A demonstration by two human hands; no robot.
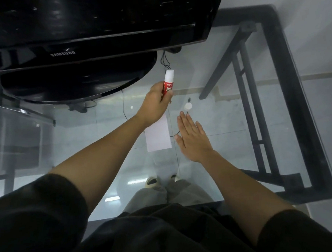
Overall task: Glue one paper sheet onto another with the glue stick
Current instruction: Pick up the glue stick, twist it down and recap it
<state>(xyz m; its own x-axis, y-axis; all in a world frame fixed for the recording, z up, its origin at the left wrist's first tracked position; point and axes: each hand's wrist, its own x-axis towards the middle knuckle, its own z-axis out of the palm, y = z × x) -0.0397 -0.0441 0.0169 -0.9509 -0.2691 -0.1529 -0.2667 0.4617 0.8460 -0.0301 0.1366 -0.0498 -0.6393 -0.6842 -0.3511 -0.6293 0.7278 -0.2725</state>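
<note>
Two hands work over a glass tabletop with a black frame along its right and near edges. Bare glass lies open right of the paper and toward the person; a monitor on its round base crowds the far left. Left hand grips a red glue stick, white end up, above the paper's far end. Right hand is flat, fingers loose, just right of the white paper. One small white cap lies beyond its fingertips.
</note>
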